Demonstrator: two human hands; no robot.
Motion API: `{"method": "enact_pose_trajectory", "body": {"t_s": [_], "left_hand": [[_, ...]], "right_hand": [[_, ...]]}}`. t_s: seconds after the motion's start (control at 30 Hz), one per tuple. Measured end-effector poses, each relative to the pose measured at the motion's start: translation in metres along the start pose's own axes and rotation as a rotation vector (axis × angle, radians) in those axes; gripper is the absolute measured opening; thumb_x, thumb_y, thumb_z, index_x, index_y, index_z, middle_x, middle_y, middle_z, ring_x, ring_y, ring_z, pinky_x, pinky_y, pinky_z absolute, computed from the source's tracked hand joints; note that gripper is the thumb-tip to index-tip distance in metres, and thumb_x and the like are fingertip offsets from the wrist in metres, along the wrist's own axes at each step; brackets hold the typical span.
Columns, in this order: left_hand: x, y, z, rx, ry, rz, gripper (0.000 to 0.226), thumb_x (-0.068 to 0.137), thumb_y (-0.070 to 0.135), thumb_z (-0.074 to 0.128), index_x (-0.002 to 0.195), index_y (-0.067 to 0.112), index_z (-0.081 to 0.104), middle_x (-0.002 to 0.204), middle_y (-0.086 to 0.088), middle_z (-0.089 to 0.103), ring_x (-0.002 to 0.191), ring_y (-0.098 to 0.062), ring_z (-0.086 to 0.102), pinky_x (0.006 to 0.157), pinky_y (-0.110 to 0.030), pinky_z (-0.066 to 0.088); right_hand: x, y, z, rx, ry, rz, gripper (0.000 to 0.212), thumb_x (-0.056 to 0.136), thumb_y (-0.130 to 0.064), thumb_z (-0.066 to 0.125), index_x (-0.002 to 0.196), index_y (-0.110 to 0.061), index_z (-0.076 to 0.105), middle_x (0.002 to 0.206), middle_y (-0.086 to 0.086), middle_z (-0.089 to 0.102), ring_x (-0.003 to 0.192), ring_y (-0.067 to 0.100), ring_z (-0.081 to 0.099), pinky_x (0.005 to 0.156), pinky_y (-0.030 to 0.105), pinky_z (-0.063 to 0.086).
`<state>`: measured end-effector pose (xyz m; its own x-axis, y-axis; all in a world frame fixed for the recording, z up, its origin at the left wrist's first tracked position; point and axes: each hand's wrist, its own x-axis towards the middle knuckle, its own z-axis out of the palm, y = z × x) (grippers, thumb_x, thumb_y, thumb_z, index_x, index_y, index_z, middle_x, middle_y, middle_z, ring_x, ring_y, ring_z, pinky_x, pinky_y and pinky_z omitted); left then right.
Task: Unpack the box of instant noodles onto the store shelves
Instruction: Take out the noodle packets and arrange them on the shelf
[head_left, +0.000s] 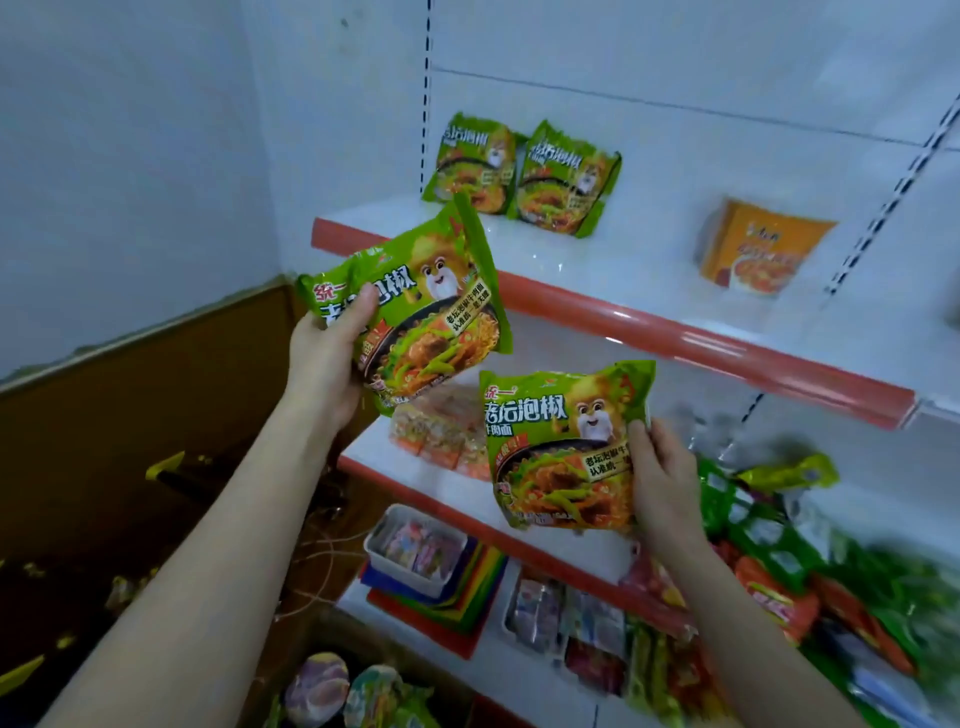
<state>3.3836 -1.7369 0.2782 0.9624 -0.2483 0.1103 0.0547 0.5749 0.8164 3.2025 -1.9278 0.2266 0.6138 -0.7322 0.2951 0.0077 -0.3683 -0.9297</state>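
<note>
We hold a green noodle packet in each hand. Our left hand (327, 358) grips the tilted packet (421, 306) by its left edge, thumb across the front, near the red lip of the upper shelf (623, 270). Our right hand (662, 478) holds the lower packet (561, 447) by its right edge, before the middle shelf (370, 441). On the upper shelf, a third packet (475, 161) and a fourth packet (566, 179) stand side by side at the back, an orange pack (753, 249) well apart to their right.

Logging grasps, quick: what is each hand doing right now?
Left hand: grips a green plastic instant-noodle packet by its left edge.
Right hand: grips a second green plastic noodle packet by its right edge.
</note>
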Motion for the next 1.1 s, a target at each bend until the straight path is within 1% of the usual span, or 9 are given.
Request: {"method": "enact_pose_trajectory", "body": {"t_s": [0.1, 0.17, 0.27, 0.33, 0.47, 0.63, 0.9, 1.0, 1.1], "left_hand": [[0.022, 0.002, 0.033, -0.037, 0.030, 0.061, 0.008, 0.087, 0.009, 0.062, 0.094, 0.012, 0.061, 0.077, 0.001, 0.074, 0.071, -0.015, 0.071, 0.062, -0.030, 0.059], [0.039, 0.006, 0.057, -0.054, 0.035, 0.113, 0.014, 0.086, 0.010, 0.062, 0.100, 0.009, 0.060, 0.085, -0.002, 0.072, 0.071, -0.015, 0.071, 0.061, -0.029, 0.058], [0.067, 0.013, 0.093, -0.054, 0.046, 0.170, 0.010, 0.085, 0.012, 0.064, 0.094, 0.012, 0.060, 0.087, -0.004, 0.070, 0.069, -0.015, 0.071, 0.062, -0.032, 0.058], [0.084, 0.017, 0.116, -0.041, 0.064, 0.187, 0.009, 0.084, 0.015, 0.066, 0.089, 0.017, 0.059, 0.086, -0.003, 0.069, 0.068, -0.014, 0.070, 0.063, -0.034, 0.059], [0.117, 0.018, 0.146, -0.026, 0.057, 0.252, 0.011, 0.085, 0.015, 0.066, 0.089, 0.019, 0.056, 0.090, -0.002, 0.067, 0.072, -0.012, 0.069, 0.062, -0.028, 0.056], [0.152, 0.017, 0.154, 0.052, 0.019, 0.255, 0.011, 0.086, 0.012, 0.064, 0.094, 0.016, 0.057, 0.090, -0.003, 0.067, 0.075, -0.016, 0.068, 0.064, -0.029, 0.056], [0.207, 0.016, 0.148, 0.142, 0.036, 0.194, 0.007, 0.085, 0.012, 0.063, 0.089, 0.015, 0.059, 0.084, -0.004, 0.067, 0.072, -0.019, 0.066, 0.063, -0.030, 0.056], [0.238, 0.016, 0.144, 0.207, -0.038, 0.188, 0.005, 0.086, 0.015, 0.064, 0.086, 0.016, 0.059, 0.082, -0.003, 0.067, 0.066, -0.014, 0.067, 0.054, -0.025, 0.056], [0.268, 0.013, 0.138, 0.313, -0.124, 0.199, 0.007, 0.084, 0.014, 0.066, 0.087, 0.015, 0.060, 0.082, -0.004, 0.067, 0.063, -0.013, 0.067, 0.055, -0.025, 0.057]], "right_hand": [[0.030, -0.014, -0.016, 0.063, 0.053, -0.020, 0.030, 0.098, -0.013, 0.041, 0.069, -0.016, 0.048, 0.065, 0.001, 0.048, 0.057, 0.001, 0.048, 0.056, 0.023, 0.040], [0.056, -0.025, -0.028, 0.112, 0.081, -0.048, 0.030, 0.098, -0.014, 0.041, 0.068, -0.016, 0.048, 0.066, 0.000, 0.048, 0.063, 0.007, 0.047, 0.060, 0.029, 0.038], [0.099, -0.041, -0.043, 0.198, 0.070, -0.079, 0.030, 0.098, -0.017, 0.041, 0.069, -0.017, 0.046, 0.068, 0.007, 0.047, 0.068, 0.017, 0.050, 0.064, 0.037, 0.041], [0.127, -0.053, -0.050, 0.255, 0.031, -0.054, 0.026, 0.098, -0.021, 0.041, 0.074, -0.020, 0.051, 0.079, 0.015, 0.053, 0.076, 0.026, 0.054, 0.071, 0.045, 0.046], [0.177, -0.070, -0.057, 0.317, -0.037, -0.066, 0.023, 0.099, -0.021, 0.040, 0.082, -0.020, 0.056, 0.087, 0.015, 0.058, 0.079, 0.026, 0.061, 0.074, 0.043, 0.049], [0.222, -0.082, -0.048, 0.318, -0.057, -0.043, 0.024, 0.099, -0.023, 0.039, 0.081, -0.020, 0.055, 0.095, 0.018, 0.057, 0.088, 0.032, 0.061, 0.083, 0.060, 0.048], [0.266, -0.090, -0.009, 0.304, -0.035, -0.027, 0.023, 0.098, -0.024, 0.041, 0.080, -0.016, 0.053, 0.091, 0.018, 0.059, 0.085, 0.031, 0.061, 0.081, 0.060, 0.049], [0.281, -0.089, 0.008, 0.276, -0.017, -0.008, 0.024, 0.097, -0.025, 0.042, 0.078, -0.016, 0.052, 0.098, 0.027, 0.057, 0.087, 0.035, 0.062, 0.082, 0.064, 0.047], [0.295, -0.090, 0.025, 0.282, -0.012, 0.005, 0.024, 0.097, -0.025, 0.042, 0.077, -0.017, 0.053, 0.096, 0.023, 0.060, 0.087, 0.033, 0.063, 0.083, 0.060, 0.049]]}}
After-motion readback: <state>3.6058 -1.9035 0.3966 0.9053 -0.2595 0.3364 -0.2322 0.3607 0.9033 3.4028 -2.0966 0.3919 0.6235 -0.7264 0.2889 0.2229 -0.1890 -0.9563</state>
